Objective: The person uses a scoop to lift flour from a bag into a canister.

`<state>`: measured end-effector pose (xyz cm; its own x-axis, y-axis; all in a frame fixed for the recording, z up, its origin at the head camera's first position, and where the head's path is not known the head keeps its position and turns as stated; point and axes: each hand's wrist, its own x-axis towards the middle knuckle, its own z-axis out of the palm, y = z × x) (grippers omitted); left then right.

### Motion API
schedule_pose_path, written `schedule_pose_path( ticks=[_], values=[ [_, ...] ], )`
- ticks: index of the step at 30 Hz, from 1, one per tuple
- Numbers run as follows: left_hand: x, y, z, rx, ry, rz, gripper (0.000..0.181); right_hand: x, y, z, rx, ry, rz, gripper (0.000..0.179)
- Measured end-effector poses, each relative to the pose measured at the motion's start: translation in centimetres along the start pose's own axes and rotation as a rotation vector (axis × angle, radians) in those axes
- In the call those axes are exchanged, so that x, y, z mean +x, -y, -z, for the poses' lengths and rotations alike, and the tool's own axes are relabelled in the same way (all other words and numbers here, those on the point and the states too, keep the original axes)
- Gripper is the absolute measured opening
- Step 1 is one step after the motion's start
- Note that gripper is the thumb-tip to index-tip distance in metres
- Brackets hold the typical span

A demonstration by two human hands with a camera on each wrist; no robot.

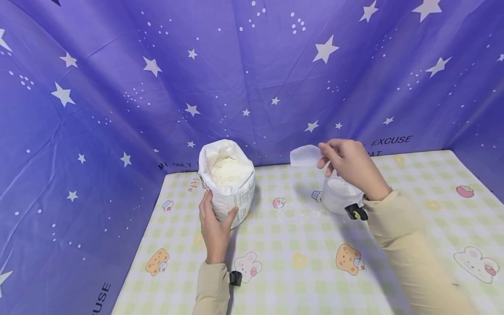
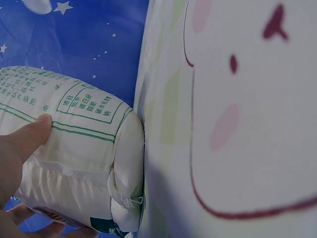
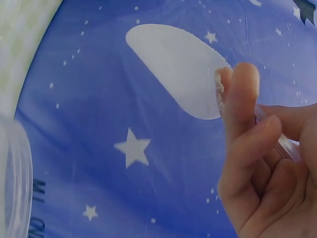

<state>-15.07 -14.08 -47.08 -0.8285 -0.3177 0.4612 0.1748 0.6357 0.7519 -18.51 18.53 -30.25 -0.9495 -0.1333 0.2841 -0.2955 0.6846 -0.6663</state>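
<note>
A white bag of flour [image 1: 226, 170] stands with its mouth rolled open, pale powder showing near the top. My left hand [image 1: 214, 223] grips its lower side, the thumb across the front and the fingers round the left; green printing covers the bag [image 2: 74, 134] in the left wrist view. To the right, my right hand [image 1: 346, 164] holds a translucent plastic scoop [image 1: 305, 156] above a clear tub [image 1: 334, 201]. White powder lies in the tub, which the hand partly hides. In the right wrist view, the scoop's blade [image 3: 178, 69] sticks out past the fingers, and white powder clings to a fingertip.
A green-checked tablecloth [image 1: 299, 284] with cartoon prints covers the table. Faint white traces lie on it between bag and tub. Behind and at the sides hangs a blue curtain [image 1: 244, 78] with white stars, close behind the bag.
</note>
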Motion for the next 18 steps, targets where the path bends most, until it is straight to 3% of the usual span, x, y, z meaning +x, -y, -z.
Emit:
schedule_pose_path(
  ticks=[18],
  values=[
    [0.0, 0.1, 0.0, -0.016, -0.015, -0.028, 0.089, 2.4, 3.7, -4.1, 0.082, 0.039, 0.116, 0.036]
  ],
)
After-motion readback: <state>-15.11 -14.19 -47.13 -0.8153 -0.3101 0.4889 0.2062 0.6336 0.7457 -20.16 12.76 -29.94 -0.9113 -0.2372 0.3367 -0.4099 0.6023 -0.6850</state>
